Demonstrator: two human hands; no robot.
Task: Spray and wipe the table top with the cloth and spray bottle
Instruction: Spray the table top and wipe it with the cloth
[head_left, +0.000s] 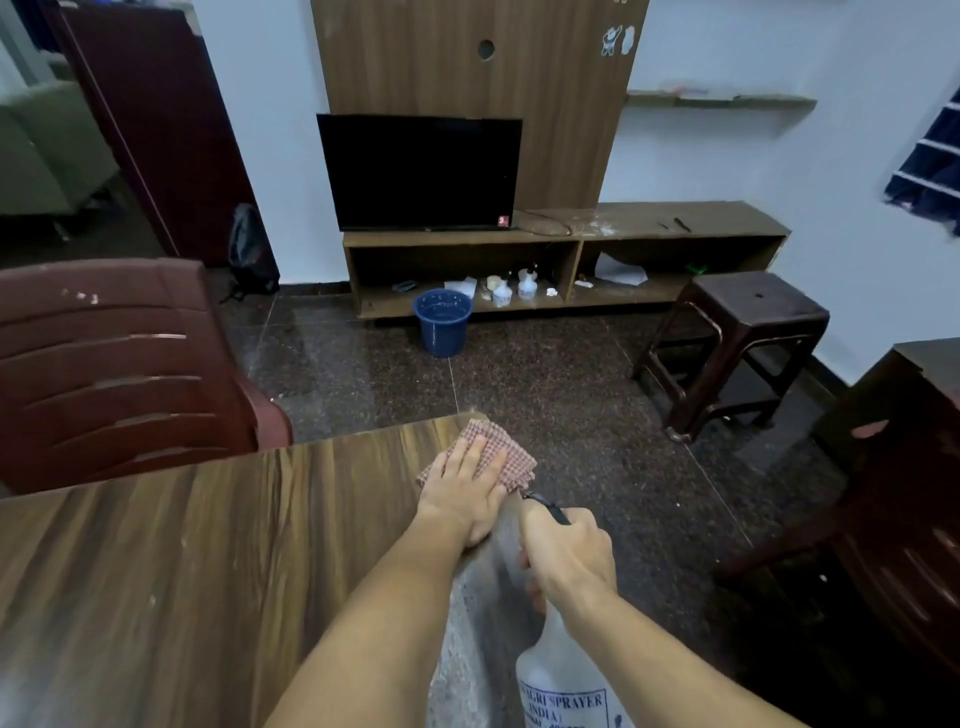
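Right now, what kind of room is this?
Probably a home living room: a television on a low wooden TV unit, a plastic stool and plastic chair beside the wooden table.

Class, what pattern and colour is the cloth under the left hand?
The cloth is a small red-and-white check, seen in the head view.

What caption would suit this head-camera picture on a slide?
Left hand presses a checked cloth onto the wooden table while the right hand grips a spray bottle.
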